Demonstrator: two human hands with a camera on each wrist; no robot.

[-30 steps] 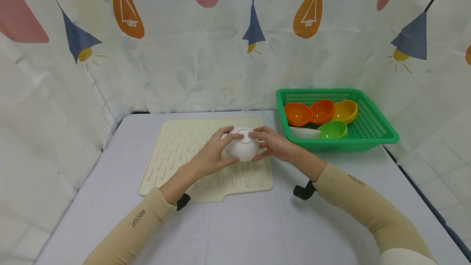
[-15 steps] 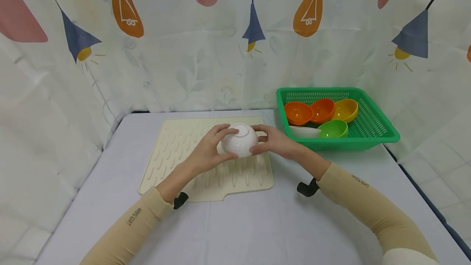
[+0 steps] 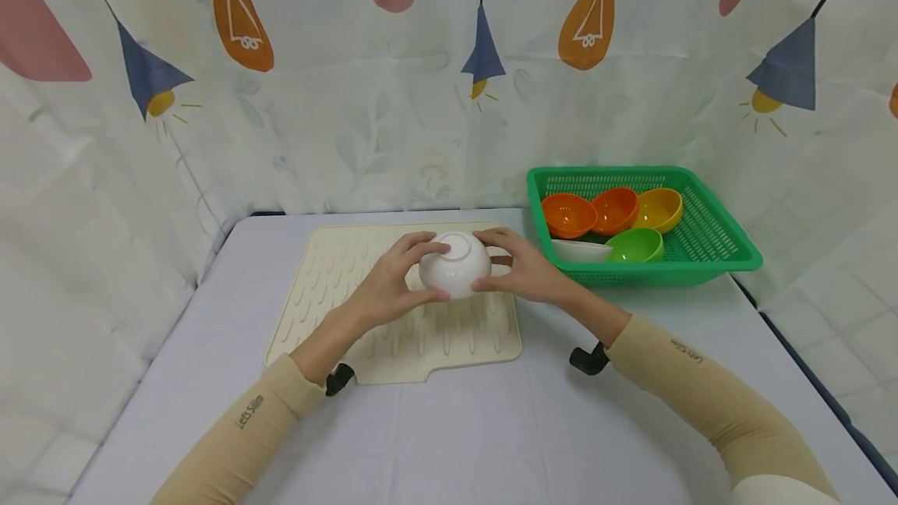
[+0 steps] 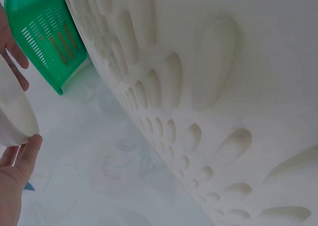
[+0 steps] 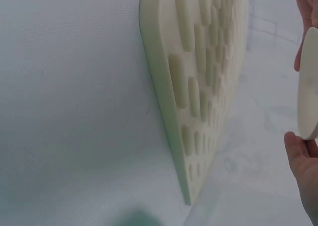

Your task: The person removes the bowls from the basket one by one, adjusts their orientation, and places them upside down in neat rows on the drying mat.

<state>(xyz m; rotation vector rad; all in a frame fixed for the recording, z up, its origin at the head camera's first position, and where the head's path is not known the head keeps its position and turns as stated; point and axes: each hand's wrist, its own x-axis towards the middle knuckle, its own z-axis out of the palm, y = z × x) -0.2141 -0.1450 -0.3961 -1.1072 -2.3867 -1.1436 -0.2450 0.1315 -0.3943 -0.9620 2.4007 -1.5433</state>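
L sleeve (image 3: 231,435) txt (image 3: 249,411): "Let's Slim"; R sleeve (image 3: 715,400) txt blurry.

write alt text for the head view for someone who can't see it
A person's left hand and right hand hold an upturned white bowl above a bumpy cream mat on a table. To the right, a green basket holds two orange bowls, a yellow bowl, a green bowl and a white dish.
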